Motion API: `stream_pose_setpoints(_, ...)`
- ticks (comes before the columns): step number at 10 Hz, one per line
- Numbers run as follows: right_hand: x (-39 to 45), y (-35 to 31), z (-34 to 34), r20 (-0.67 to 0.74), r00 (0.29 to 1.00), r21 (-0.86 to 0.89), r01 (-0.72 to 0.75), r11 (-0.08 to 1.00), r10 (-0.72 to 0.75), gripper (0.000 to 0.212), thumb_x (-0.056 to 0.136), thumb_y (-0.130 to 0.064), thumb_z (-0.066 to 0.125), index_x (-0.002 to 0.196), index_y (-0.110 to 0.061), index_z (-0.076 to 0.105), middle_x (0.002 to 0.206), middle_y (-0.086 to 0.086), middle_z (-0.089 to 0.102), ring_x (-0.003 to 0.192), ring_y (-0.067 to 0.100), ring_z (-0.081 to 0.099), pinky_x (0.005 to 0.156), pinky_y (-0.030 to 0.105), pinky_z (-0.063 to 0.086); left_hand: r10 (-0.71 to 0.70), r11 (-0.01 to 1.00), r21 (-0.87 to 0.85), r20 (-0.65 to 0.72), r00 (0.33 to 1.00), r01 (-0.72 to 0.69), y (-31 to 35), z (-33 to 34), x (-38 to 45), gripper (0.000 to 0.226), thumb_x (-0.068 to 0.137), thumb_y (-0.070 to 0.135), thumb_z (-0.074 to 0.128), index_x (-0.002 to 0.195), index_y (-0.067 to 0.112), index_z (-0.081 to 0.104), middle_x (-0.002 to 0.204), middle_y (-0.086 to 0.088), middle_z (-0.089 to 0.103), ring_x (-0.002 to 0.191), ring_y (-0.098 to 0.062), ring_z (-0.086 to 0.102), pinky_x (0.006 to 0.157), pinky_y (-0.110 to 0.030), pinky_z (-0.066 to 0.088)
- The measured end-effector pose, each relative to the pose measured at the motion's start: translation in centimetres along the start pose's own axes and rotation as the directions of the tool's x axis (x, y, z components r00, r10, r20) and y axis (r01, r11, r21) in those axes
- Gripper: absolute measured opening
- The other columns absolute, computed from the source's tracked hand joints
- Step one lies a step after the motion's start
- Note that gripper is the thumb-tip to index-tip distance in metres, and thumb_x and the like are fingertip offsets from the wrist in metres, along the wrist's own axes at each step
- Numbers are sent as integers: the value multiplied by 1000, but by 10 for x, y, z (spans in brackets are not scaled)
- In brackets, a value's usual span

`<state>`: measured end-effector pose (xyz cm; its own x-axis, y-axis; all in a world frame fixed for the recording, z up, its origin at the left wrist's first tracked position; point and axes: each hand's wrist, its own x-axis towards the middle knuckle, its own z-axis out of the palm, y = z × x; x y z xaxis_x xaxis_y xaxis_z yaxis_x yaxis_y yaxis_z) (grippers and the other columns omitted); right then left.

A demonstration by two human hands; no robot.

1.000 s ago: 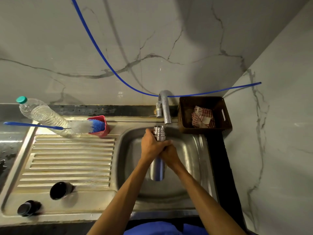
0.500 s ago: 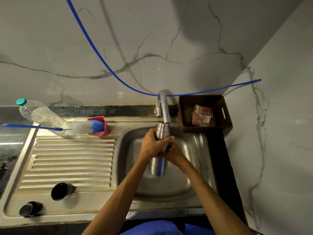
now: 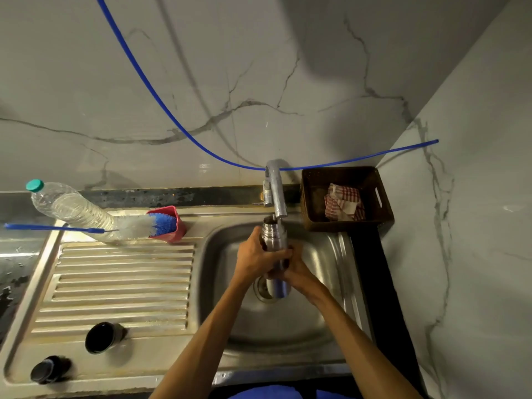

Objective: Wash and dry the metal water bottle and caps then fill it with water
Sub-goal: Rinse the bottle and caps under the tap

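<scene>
The metal water bottle (image 3: 275, 236) stands nearly upright over the sink basin (image 3: 325, 254), its open mouth right under the tap spout (image 3: 277, 191). My left hand (image 3: 256, 259) grips its upper body from the left. My right hand (image 3: 298, 270) wraps around its lower body from the right. Two black caps (image 3: 104, 337) (image 3: 49, 369) lie on the draining board at the front left, away from both hands.
A bottle brush (image 3: 138, 224) with a blue handle rests in a red cup (image 3: 175, 227) beside a lying plastic bottle (image 3: 72, 207). A brown basket (image 3: 380, 197) with a checked cloth (image 3: 344, 203) stands right of the tap. A blue tube runs along the marble wall.
Both hands have lifted the bottle up and back, bringing its mouth from below the spout to directly under it.
</scene>
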<state>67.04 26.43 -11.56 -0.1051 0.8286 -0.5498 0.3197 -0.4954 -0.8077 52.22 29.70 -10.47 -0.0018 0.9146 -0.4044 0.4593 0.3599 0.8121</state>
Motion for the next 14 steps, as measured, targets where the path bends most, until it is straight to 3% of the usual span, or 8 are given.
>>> stream_pose_setpoints(1, 7, 0, -10, 39, 998, -19, -42, 999, 42, 75, 76, -21, 87, 140, -21, 48, 127, -5, 61, 118, 18, 62, 96, 31, 53, -60, 996, -48, 171, 984, 69, 3, 0, -3, 85, 71, 42, 94, 131, 27, 36, 123, -3, 64, 102, -14, 67, 83, -29, 61)
stream_pose_setpoints(2, 10, -1, -1, 8, 999, -18, -40, 999, 41, 68, 83, -20, 82, 140, -15, 47, 132, -1, 57, 124, 20, 58, 95, 27, 50, -115, 991, 81, 148, 982, 104, 6, 6, 4, 94, 65, 66, 89, 132, 26, 36, 118, 1, 58, 104, -21, 62, 90, -37, 57)
stream_pose_setpoints(6, 11, -10, 22, -112, 992, 7, 51, 999, -50, 68, 85, -24, 80, 139, -19, 39, 136, 7, 59, 122, 21, 63, 104, 47, 53, -137, 962, -227, 88, 987, 154, 11, -7, 17, 74, 82, 55, 82, 135, 26, 38, 130, -8, 61, 105, -17, 66, 75, -25, 53)
stream_pose_setpoints(8, 2, -8, 31, -110, 993, 66, 48, 997, -41, 59, 93, -2, 68, 142, -12, 35, 136, 18, 56, 126, 33, 59, 86, 18, 57, -204, 976, 85, 52, 978, 199, 17, 0, 13, 89, 68, 66, 86, 135, 21, 46, 120, -2, 60, 102, -19, 62, 80, -29, 52)
stream_pose_setpoints(9, 2, -6, 19, -22, 999, 153, 36, 988, -33, 73, 82, -9, 78, 139, -23, 34, 132, 11, 60, 116, 26, 67, 96, 43, 58, -260, 959, -92, 110, 959, 270, 19, -1, 13, 78, 77, 57, 83, 131, 18, 42, 121, -4, 61, 95, -12, 61, 71, -27, 52)
stream_pose_setpoints(11, 6, -26, 19, -213, 968, -116, 111, 987, -134, 70, 83, -37, 75, 142, -17, 42, 134, -3, 58, 119, 15, 60, 99, 35, 53, -204, 974, -107, -56, 977, 197, 41, 14, 5, 115, 45, 92, 77, 134, 25, 49, 124, -1, 60, 114, -24, 64, 98, -45, 59)
stream_pose_setpoints(12, 6, -29, -1, -146, 979, -19, 143, 989, -145, 71, 87, -10, 76, 140, -17, 30, 132, 3, 58, 118, 18, 64, 96, 39, 57, -128, 961, -245, 22, 992, 129, 40, 1, 7, 83, 68, 58, 90, 128, 27, 42, 120, 0, 65, 104, -19, 69, 88, -38, 61)
stream_pose_setpoints(14, 13, -35, 10, -307, 892, -490, 151, 859, -332, 77, 77, -36, 85, 139, -11, 45, 127, 11, 54, 107, 23, 61, 84, 36, 59, -245, 889, -399, 6, 970, 227, 49, 11, 14, 85, 62, 60, 94, 126, 25, 50, 116, 1, 66, 103, -18, 68, 88, -37, 60)
